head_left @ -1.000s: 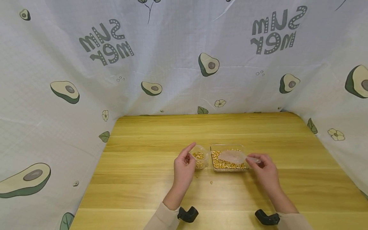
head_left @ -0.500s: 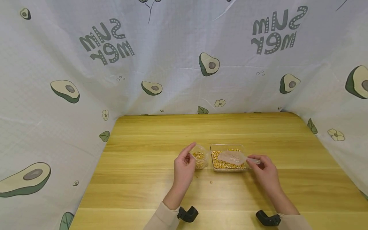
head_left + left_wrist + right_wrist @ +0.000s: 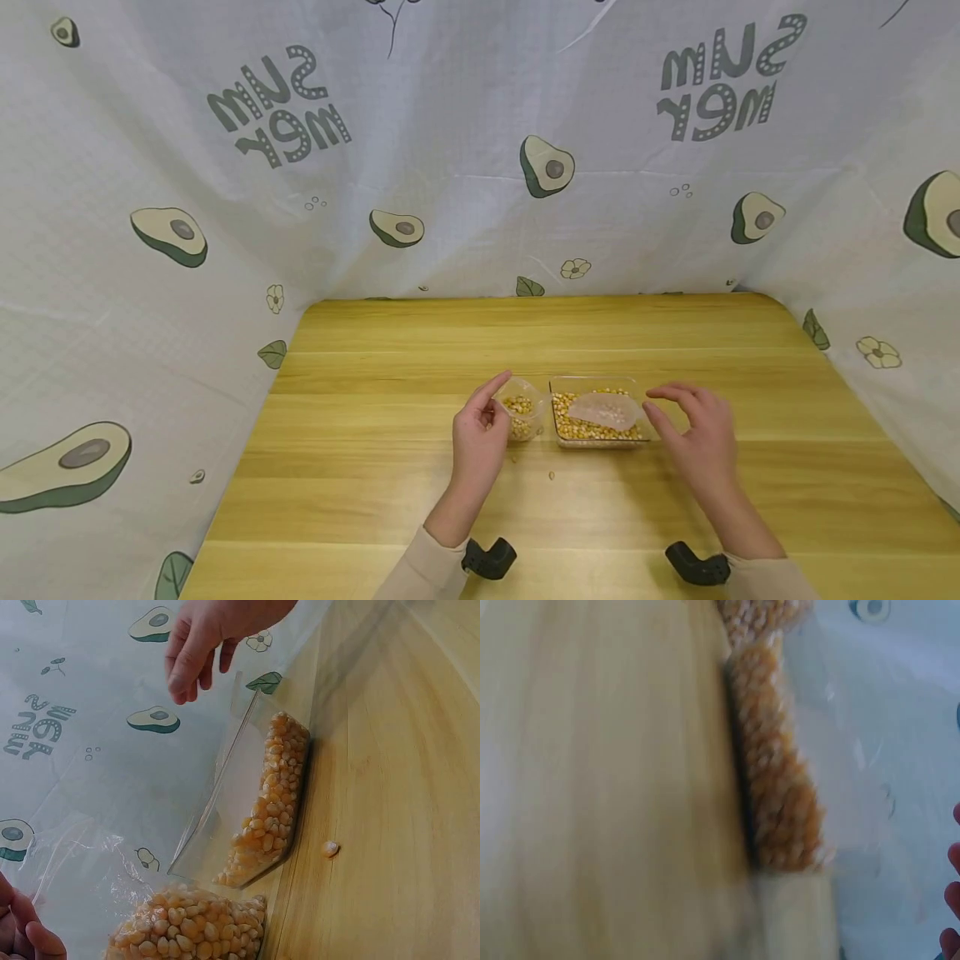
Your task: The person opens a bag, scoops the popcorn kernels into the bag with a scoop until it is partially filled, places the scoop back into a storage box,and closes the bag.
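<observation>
My left hand (image 3: pixel 480 446) pinches the edge of a clear plastic bag (image 3: pixel 184 930) that holds corn kernels; in the left wrist view its fingers (image 3: pixel 37 937) show at the lower left corner. Right of the bag stands a clear rectangular container (image 3: pixel 600 442) part filled with corn kernels (image 3: pixel 274 795). A translucent scoop (image 3: pixel 603 410) lies in it on top of the kernels. My right hand (image 3: pixel 697 433) hovers off the container's right end, thumb and fingers parted, holding nothing. The right wrist view is blurred, with fingertips (image 3: pixel 952 900) at its right edge.
Loose kernels lie on the wooden table (image 3: pixel 375 467) in front of the containers, one kernel (image 3: pixel 551 476) apart from the others. A white cloth (image 3: pixel 450 125) printed with avocados surrounds the table at the back and sides.
My right hand has let go of the scoop's handle and drawn slightly to the right, its fingers parting. The scoop stays in the container. My left hand has hardly moved.
</observation>
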Tool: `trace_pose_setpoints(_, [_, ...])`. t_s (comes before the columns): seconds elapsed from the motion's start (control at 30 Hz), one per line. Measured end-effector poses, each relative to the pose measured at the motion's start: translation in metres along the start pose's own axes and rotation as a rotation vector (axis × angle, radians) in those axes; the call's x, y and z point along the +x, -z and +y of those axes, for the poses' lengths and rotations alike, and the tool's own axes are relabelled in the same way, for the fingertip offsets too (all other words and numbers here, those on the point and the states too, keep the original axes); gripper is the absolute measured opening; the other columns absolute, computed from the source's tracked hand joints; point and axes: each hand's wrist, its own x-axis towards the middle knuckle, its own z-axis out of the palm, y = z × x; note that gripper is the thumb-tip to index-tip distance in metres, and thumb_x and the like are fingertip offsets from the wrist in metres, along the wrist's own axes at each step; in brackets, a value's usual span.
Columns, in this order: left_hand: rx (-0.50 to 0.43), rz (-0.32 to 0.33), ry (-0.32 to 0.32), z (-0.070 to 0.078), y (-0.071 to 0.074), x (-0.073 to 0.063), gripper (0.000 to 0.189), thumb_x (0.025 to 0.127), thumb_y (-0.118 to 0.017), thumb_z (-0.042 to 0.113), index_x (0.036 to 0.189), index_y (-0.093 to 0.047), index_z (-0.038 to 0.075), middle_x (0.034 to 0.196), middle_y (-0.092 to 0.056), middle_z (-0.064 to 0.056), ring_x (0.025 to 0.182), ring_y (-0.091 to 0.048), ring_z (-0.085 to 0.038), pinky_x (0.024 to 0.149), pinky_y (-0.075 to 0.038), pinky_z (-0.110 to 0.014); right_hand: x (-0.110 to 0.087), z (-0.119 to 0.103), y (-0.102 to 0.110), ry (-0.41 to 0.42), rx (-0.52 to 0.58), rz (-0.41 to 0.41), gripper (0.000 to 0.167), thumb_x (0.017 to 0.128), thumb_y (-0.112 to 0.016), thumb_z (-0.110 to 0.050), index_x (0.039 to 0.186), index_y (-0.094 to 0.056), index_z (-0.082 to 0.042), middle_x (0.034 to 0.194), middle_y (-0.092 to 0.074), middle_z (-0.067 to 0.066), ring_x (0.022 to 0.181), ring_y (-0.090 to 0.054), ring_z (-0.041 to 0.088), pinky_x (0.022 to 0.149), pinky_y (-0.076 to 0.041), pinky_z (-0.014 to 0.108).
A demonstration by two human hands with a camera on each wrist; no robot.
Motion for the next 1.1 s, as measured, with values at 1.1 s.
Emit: trace_pose_setpoints(1.1, [0.038, -0.055, 0.01, -0.001, 0.008, -0.002, 0.042, 0.096, -0.056, 0.004, 0.127, -0.068, 0.03, 0.113, -0.063, -0.017, 0.069, -0.048, -0.007, 0.055, -0.038, -0.016, 0.012, -0.062, -0.072, 0.085, 0.184, -0.186, 0.016, 0.081, -0.08, -0.007, 0.096, -0.078, -0.014, 0.097, -0.075, 0.0, 0.095, -0.06, 0.019, 0.081, -0.047, 0.036])
